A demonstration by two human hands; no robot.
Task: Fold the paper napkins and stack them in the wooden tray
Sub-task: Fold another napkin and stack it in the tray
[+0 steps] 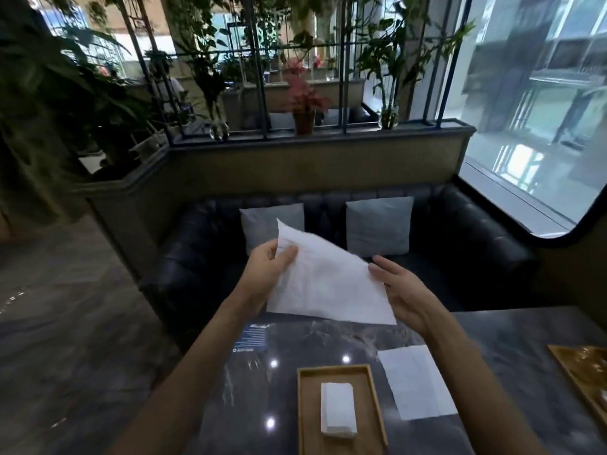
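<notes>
- Folding is the step in hand: an open napkin (325,284) is held up in the air above the far edge of the dark table (492,339), with no crease made in it yet, as far as I can judge.
- Left hand (272,267) pinches the sheet near its upper left side, thumb on the front face and fingers behind it.
- Right hand (404,290) has its fingers straight and slightly spread, touching the sheet's right edge; no pinch shows there.
- One corner of the sheet points up and to the far left; the opposite corner hangs low on the right. Its long axis runs on that slant, from upper left to lower right, and the face is turned toward the camera.
- The next move probably calls for the right hand to take a firm hold, then for two edges to be brought together squarely.
- The wooden tray (303,405) sits at the near middle of the table, with a folded napkin stack (338,408) inside, its long axis running near to far.
- Another flat napkin (415,382) lies just right of the tray, seemingly waiting its turn.
</notes>
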